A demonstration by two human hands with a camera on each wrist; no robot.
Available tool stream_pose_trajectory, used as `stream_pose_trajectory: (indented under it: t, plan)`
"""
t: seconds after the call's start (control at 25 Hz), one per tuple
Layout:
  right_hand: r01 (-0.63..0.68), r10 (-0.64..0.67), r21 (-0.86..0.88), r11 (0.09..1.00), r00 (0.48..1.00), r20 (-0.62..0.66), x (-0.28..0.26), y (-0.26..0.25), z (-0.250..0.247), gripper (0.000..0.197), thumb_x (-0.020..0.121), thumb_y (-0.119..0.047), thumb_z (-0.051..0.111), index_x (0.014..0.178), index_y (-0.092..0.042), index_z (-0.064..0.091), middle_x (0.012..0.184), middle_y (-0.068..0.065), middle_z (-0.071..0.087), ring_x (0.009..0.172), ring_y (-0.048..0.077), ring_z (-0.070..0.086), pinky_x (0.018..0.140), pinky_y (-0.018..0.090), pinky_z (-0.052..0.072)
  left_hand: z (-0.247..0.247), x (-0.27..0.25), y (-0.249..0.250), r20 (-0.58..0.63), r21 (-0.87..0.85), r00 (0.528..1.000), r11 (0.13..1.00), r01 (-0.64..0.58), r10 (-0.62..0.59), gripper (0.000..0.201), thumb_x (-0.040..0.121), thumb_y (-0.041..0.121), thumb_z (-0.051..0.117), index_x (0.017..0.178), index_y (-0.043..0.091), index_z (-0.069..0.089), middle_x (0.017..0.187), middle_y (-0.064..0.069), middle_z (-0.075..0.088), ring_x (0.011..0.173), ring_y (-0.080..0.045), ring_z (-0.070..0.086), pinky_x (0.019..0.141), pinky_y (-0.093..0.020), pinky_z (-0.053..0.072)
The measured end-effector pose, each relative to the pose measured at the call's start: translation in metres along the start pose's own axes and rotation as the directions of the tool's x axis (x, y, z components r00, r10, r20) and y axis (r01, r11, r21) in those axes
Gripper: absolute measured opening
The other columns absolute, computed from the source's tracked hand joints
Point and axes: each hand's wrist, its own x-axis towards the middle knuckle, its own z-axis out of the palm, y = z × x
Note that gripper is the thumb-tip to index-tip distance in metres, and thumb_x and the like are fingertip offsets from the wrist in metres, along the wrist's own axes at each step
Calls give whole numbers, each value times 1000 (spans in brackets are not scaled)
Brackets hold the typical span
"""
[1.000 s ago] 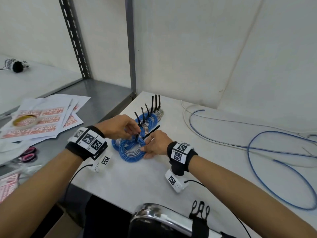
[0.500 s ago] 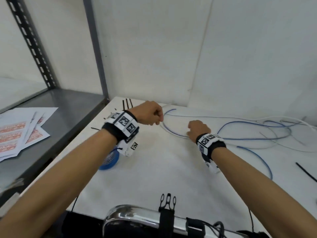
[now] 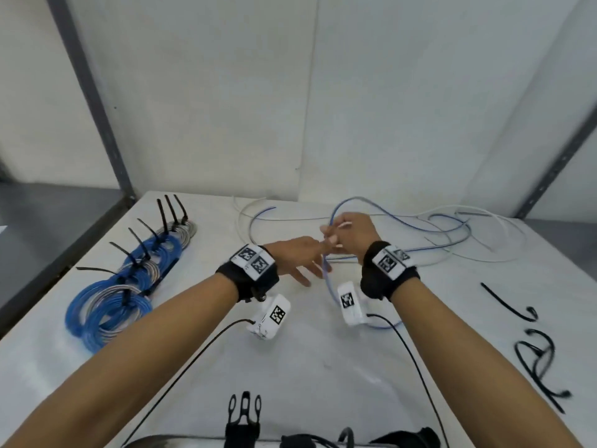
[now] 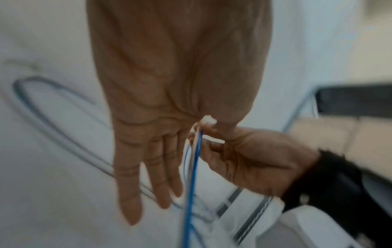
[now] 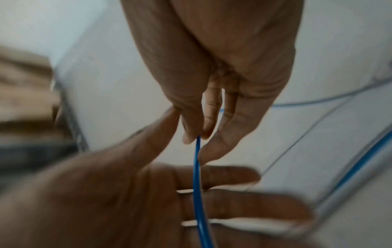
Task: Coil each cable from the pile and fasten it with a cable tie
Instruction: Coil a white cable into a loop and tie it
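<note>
We have the blue cable (image 3: pixel 328 279) pinched near its end in our right hand (image 3: pixel 350 236), the grip closed on it between thumb and fingertips, lifted above the white counter (image 3: pixel 290 367), while the rest of it trails down and back into the loose pile of cables (image 3: pixel 452 231) toward the far right of the counter. Our left hand (image 3: pixel 297 258) lies flat and open just beside it, fingers straight, the cable running down across them. We judge the cable to be light, thin and springy: it bends easily but will likely want to uncurl, and its smooth jacket may slide through a loose pinch. So we would hold it close to the end and wind the loops round the open left fingers, keeping each turn pressed. The finished coils (image 3: pixel 109 302) lie tied at the left, and spare cable ties (image 3: pixel 536 357) wait at the right edge.
</note>
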Motion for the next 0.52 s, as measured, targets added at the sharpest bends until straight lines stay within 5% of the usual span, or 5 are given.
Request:
stream_pose_trajectory:
  t: [0.08,0.16,0.24,0.36,0.52]
  plan:
    - [39,-49,306,951,999,23,-5,-21,-3,19,89,-10,76,90,-1,59,78,16,64,61,24,66,57,29,59,-1,-6,3,-7,-215,990,967,-139,140,36,102,39,57,120,8,60,109,-12,73,101,-27,71,85,-43,61]
    - [77,-87,345,936,996,11,-8,-32,-7,24,90,-19,76,87,0,61,73,14,63,56,20,63,55,25,55,-6,-14,8,-231,-218,945,934,-282,231,23,106,29,53,94,10,59,75,-6,59,69,-21,60,67,-37,60]
    - [200,-188,48,979,966,-178,-10,-35,-8,39,91,-37,74,69,-10,56,62,3,58,51,14,54,51,22,44,-13,-19,16,-485,-184,836,904,-385,257,36,108,29,45,74,18,45,63,1,33,55,-15,32,45,-26,37]
    - [381,-457,-281,881,842,-288,-28,-31,-1,45,95,-53,60,73,-15,52,65,-5,56,61,11,52,58,26,40,-27,-27,32,-672,-320,702,762,-563,236,37,109,29,43,73,22,38,64,1,22,51,-12,19,45,-21,18]
    - [230,-292,-361,904,948,-125,-41,-13,10,62,96,-70,39,83,-12,58,80,-1,64,77,20,59,67,36,44,-45,-28,48,-816,-496,578,503,-708,9,39,110,23,39,71,21,36,56,7,23,43,-8,19,39,-19,19]
